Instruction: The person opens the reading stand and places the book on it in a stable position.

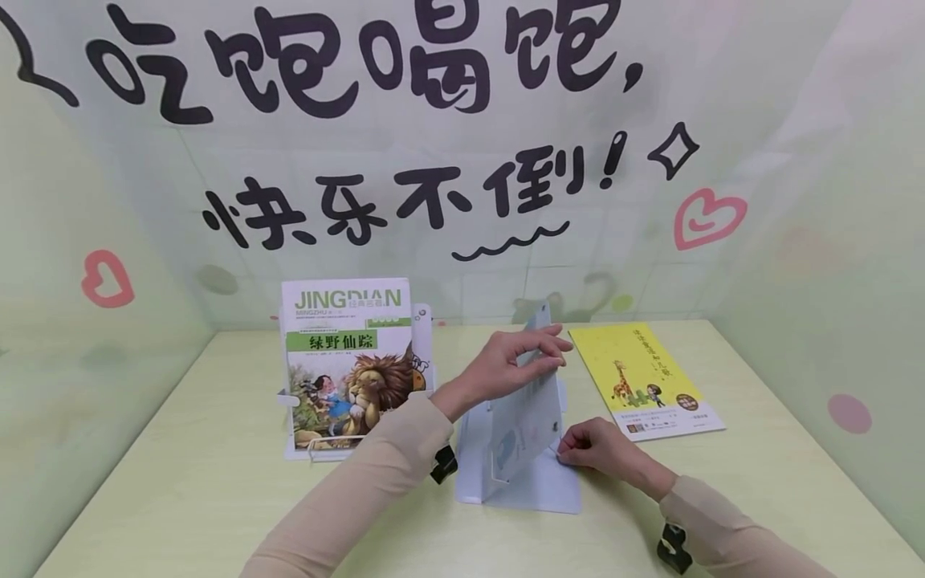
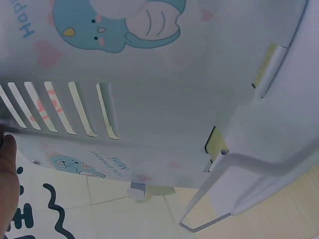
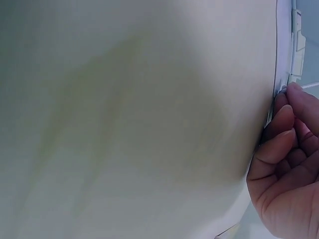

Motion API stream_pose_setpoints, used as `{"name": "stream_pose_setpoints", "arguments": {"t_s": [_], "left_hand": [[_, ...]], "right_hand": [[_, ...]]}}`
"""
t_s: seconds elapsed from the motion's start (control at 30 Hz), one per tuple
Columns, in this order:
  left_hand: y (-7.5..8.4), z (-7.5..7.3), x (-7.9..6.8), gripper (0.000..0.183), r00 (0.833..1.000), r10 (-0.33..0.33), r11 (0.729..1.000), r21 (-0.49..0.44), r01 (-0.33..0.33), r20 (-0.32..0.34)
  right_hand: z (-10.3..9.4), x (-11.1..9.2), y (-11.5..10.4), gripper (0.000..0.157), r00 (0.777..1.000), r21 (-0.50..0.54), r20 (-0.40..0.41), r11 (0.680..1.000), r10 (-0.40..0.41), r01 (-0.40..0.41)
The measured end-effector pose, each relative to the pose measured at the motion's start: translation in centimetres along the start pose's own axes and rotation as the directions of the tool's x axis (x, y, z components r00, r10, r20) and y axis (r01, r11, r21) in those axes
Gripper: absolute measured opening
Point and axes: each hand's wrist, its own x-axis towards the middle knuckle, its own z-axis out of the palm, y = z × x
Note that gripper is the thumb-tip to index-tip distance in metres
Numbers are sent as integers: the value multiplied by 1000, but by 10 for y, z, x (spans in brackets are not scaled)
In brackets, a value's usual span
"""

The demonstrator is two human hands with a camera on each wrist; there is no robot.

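Note:
A pale blue metal book stand (image 1: 522,429) with a cartoon dinosaur print stands in the middle of the table, its panel raised at an angle from a flat base (image 1: 535,494). My left hand (image 1: 516,361) grips the panel near its top edge; in the left wrist view only a bit of that hand (image 2: 7,167) shows beside the slotted panel (image 2: 164,99). Low at the stand's right side, my right hand (image 1: 603,451) pinches a thin wire (image 3: 310,86) between thumb and fingertips. A bent wire holder (image 2: 204,224) sticks out from the stand's lower edge.
On the left, a second stand (image 1: 422,321) holds an upright book (image 1: 347,321) with a lion on its cover. A yellow book (image 1: 621,353) lies flat at the right, beyond my right hand. Printed walls enclose the table (image 1: 209,482) at the back and sides.

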Motion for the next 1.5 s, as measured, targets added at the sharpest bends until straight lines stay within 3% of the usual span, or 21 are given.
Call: {"name": "stream_pose_setpoints", "arguments": {"t_s": [0.2, 0.53, 0.73, 1.2, 1.5], "left_hand": [[0, 2, 1, 8, 1000, -1, 1000, 9, 1, 1], [-3, 10, 4, 6, 999, 17, 1000, 25, -18, 36], [-2, 12, 5, 5, 999, -6, 1000, 18, 5, 39], [-5, 15, 5, 7, 999, 19, 1000, 4, -19, 45], [-5, 15, 5, 7, 1000, -8, 1000, 5, 8, 19]], "right_hand": [[0, 1, 0, 9, 1000, -11, 1, 1000, 4, -4], [0, 0, 0, 15, 1000, 62, 7, 998, 6, -7], [-1, 0, -2, 17, 1000, 62, 11, 998, 18, -19], [0, -5, -2, 14, 1000, 42, -5, 999, 22, -22], [12, -30, -11, 18, 986, 179, -75, 974, 152, -136]]}}
